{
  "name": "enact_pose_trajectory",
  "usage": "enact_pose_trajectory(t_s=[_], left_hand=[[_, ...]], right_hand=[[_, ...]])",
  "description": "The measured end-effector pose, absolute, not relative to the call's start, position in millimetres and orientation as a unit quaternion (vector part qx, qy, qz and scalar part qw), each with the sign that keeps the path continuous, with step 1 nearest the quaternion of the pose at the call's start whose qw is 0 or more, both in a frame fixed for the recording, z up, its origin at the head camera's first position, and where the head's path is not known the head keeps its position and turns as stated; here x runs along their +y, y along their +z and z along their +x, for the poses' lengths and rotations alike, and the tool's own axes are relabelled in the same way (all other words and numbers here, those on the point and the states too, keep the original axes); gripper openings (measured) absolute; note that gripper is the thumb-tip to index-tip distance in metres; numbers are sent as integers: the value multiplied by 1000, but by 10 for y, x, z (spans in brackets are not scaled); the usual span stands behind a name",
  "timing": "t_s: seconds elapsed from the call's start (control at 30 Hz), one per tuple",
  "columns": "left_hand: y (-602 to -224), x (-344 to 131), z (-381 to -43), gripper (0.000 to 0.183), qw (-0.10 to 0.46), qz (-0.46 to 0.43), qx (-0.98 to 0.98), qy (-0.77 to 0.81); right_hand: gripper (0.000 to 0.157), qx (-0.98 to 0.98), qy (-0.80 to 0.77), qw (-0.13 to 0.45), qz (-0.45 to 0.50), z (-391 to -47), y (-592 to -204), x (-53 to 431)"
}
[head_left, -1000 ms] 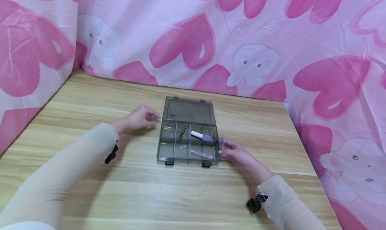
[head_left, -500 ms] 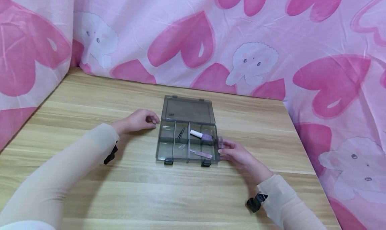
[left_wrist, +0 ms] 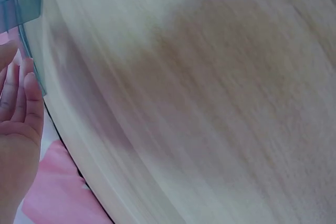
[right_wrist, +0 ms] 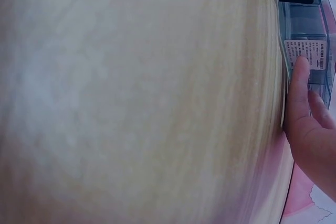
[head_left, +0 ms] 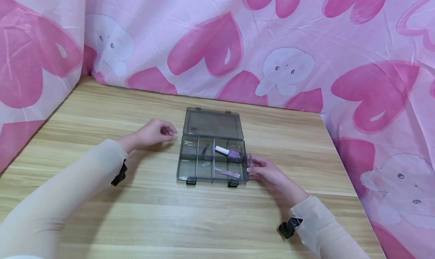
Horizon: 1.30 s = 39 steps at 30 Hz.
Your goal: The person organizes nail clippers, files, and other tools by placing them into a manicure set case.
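Note:
A grey see-through compartment box (head_left: 187, 168) lies on the table with its lid (head_left: 213, 124) folded back. Inside are black tweezers (head_left: 205, 149), a purple nail polish bottle (head_left: 233, 154) with a white cap, a pinkish flat strip (head_left: 227, 173) and small clear pieces (head_left: 206, 164). My right hand (head_left: 268, 173) holds the box's right side; in the right wrist view one finger (right_wrist: 300, 85) lies across the white label (right_wrist: 315, 51). My left hand (head_left: 155, 132), fingers loosely bent, hovers left of the box, apart from it and holding nothing.
Two dark latches (head_left: 191, 181) jut from the box's front edge. The wood-grain table (head_left: 190, 221) ends at pink heart-patterned cloth (head_left: 289, 32) at the back and sides. Each wrist wears a black camera (head_left: 287, 228).
My left hand has drawn slightly left, away from the box, with its fingers more bent than a second ago. My right hand and the box have stayed in place.

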State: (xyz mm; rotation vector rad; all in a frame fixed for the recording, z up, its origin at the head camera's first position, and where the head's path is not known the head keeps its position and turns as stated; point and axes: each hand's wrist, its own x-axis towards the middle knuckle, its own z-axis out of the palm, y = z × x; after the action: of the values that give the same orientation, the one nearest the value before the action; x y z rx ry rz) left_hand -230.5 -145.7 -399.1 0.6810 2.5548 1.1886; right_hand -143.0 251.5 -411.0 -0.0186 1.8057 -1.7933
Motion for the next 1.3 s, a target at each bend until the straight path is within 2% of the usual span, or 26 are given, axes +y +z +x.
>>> enact_pose_trajectory(t_s=[0.47, 0.8, 1.3], left_hand=[[-3808, -1336, -2187, 16, 106, 223, 869, 430], [-3701, -1101, -2040, 13, 112, 282, 846, 439], [-3638, -790, -1819, 14, 152, 351, 816, 433]], right_hand=[[60, 674, -677, 294, -14, -1432, -4132, 2524], [61, 683, -666, 299, -8, -1424, -4116, 2535], [60, 680, -669, 299, -15, -1423, -4116, 2528]])
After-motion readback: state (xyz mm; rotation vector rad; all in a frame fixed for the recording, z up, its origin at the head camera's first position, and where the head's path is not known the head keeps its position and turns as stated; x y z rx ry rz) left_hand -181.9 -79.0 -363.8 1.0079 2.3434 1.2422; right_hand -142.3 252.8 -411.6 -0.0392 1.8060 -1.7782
